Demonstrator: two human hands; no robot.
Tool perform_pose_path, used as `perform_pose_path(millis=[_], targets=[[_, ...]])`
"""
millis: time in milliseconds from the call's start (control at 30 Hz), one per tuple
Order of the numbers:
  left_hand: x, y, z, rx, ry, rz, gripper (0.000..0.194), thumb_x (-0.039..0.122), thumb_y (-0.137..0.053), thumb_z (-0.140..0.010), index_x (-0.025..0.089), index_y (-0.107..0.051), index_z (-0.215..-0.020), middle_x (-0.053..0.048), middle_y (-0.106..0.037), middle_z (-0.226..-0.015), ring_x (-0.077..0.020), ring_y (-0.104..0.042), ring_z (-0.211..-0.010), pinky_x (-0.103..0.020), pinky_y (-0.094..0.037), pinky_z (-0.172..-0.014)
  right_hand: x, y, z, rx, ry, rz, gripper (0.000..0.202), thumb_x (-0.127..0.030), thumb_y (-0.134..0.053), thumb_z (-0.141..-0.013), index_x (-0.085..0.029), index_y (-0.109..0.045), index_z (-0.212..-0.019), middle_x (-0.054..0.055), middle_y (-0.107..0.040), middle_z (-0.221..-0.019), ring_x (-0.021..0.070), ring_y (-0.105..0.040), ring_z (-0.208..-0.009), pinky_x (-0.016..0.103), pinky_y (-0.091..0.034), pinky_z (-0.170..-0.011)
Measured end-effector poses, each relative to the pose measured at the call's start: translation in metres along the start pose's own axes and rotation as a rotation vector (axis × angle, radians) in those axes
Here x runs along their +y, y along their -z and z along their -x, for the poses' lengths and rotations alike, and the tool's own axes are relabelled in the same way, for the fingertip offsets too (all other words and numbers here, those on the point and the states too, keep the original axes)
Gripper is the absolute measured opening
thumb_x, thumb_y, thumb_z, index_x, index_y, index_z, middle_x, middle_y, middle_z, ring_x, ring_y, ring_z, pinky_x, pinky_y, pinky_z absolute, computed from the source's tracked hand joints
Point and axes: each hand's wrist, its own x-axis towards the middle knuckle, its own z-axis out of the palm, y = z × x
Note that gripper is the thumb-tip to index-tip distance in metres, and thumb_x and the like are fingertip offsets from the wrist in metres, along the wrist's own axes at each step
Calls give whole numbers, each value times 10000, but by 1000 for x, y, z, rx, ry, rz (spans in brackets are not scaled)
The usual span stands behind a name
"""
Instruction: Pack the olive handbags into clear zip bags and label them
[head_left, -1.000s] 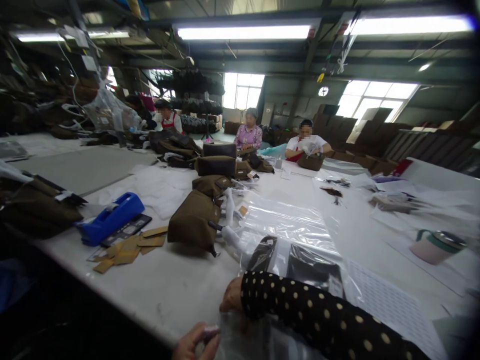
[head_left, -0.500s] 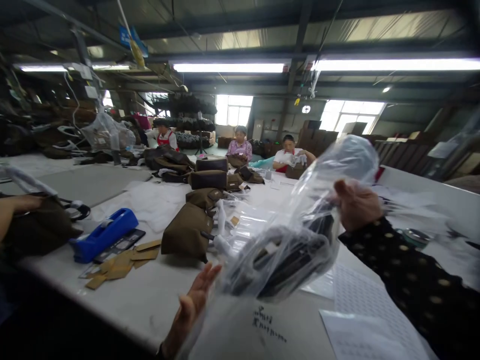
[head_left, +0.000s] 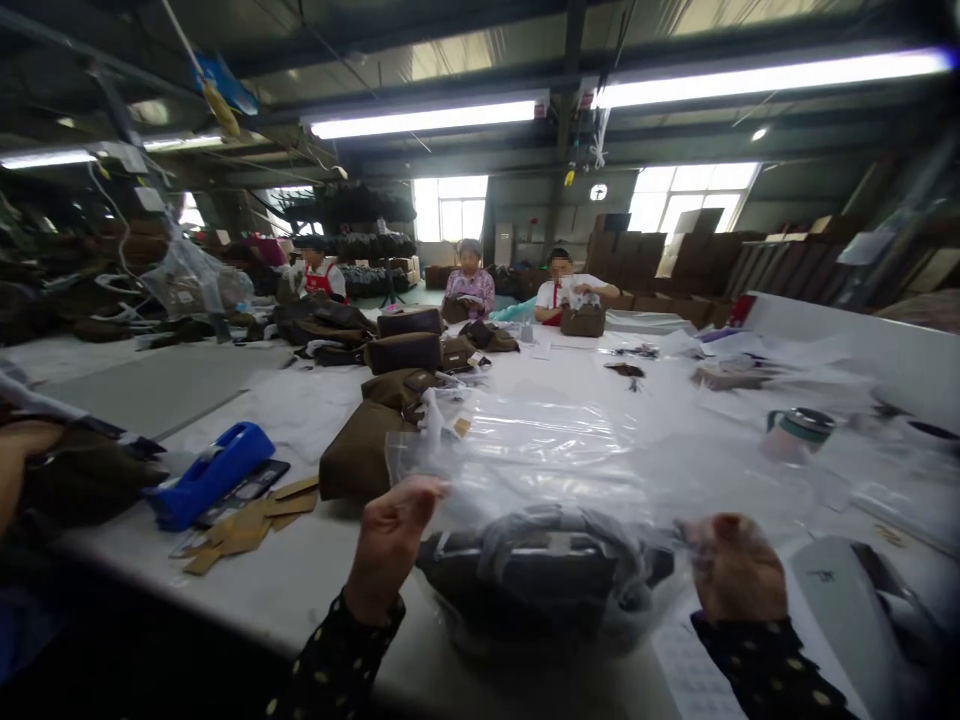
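Note:
Both of my hands pinch a clear plastic bag (head_left: pixel 555 480) near its opening, one at each side. My left hand (head_left: pixel 394 530) is closed on its left edge, my right hand (head_left: pixel 739 565) on its right edge. Inside the plastic lies a dark handbag (head_left: pixel 525 595) with wrapped handles arched toward the far side. The handbag's lower part is blurred by the plastic and motion. Just beyond my left hand, a brown bag (head_left: pixel 352 455) rests on the white table (head_left: pixel 262 600).
Left on the table are a blue tape dispenser (head_left: pixel 217 470) and brown card pieces (head_left: pixel 247 525). At the left edge, another person's hand (head_left: pixel 26 450) touches a dark bag. A lidded cup (head_left: pixel 799 435) stands at right. Several people work across the table, near more brown bags (head_left: pixel 405 350).
My left hand, open before, now grips the plastic bag's left edge. The bagged handbag has swung from tilted to roughly level and lower. My right hand has come down with it.

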Motion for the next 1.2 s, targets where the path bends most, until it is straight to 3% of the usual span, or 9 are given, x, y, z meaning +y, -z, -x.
perform_pose_path(millis=[133,300,500,633,733,800,1000,1100,1200], targets=[[12,-2,-15,192,-3,275,227,395,-659,-725,184,-684,-807,-14,-682,-736,-146,-630,-728,-288,-499,-778,-34,5,-19,-117,47,-58,391,-394,-758,-604,-176,-574,-872,-10,-651,-714,125,-622,-656,279,-536,-680],[20,11,-40,236,7,333,215,359,-716,-669,167,-657,-745,-6,-673,-727,-130,-635,-661,-264,-537,-700,-75,-1,-44,-21,91,-122,314,-330,-799,-554,-161,-593,-721,-18,-663,-679,128,-640,-623,283,-575,-646],[37,-16,-132,109,291,285,179,249,-536,-833,115,-595,-729,-27,-646,-644,-101,-608,-540,-227,-511,-568,-92,-51,-112,-67,-250,-12,87,-146,-637,-742,-150,-583,-675,-5,-625,-600,101,-601,-533,231,-541,-515],[74,-19,-175,18,163,304,216,241,-465,-884,114,-585,-758,-27,-646,-676,-95,-606,-562,-244,-501,-598,-119,-77,-147,-86,-169,-72,167,-138,-570,-800,-207,-573,-648,-35,-596,-622,81,-597,-605,228,-545,-624],[85,4,-157,-100,-22,345,177,312,-561,-835,152,-607,-778,5,-653,-714,-105,-619,-654,-261,-507,-682,-128,-47,-143,-247,33,-93,81,-271,-660,-746,-263,-604,-688,-53,-611,-690,82,-606,-664,251,-533,-768],[69,24,-127,-229,-48,297,201,373,-657,-744,173,-636,-756,10,-660,-707,-125,-622,-659,-257,-510,-676,-111,-3,-129,-419,127,-11,145,-370,-732,-654,-283,-625,-698,-55,-613,-680,101,-610,-637,302,-508,-854],[-64,54,-15,-650,228,-64,363,468,-564,-784,134,-696,-735,-76,-691,-730,-180,-640,-714,-281,-501,-695,26,131,-45,-819,-244,558,347,-523,-606,-718,-188,-638,-635,65,-660,-692,242,-631,-830,451,-423,-942],[-112,57,25,-755,403,-60,378,468,-524,-811,131,-691,-776,-82,-701,-749,-185,-649,-727,-305,-504,-722,52,157,-1,-1011,-434,729,495,-636,-486,-737,-166,-612,-646,64,-636,-647,216,-621,-682,396,-517,-746],[-123,66,39,-869,377,-96,327,436,-541,-812,152,-702,-833,-94,-695,-871,-192,-625,-862,-323,-467,-823,27,145,27,-1122,-419,883,563,-659,-579,-639,-176,-631,-926,110,-655,-920,270,-604,-891,427,-476,-836]])
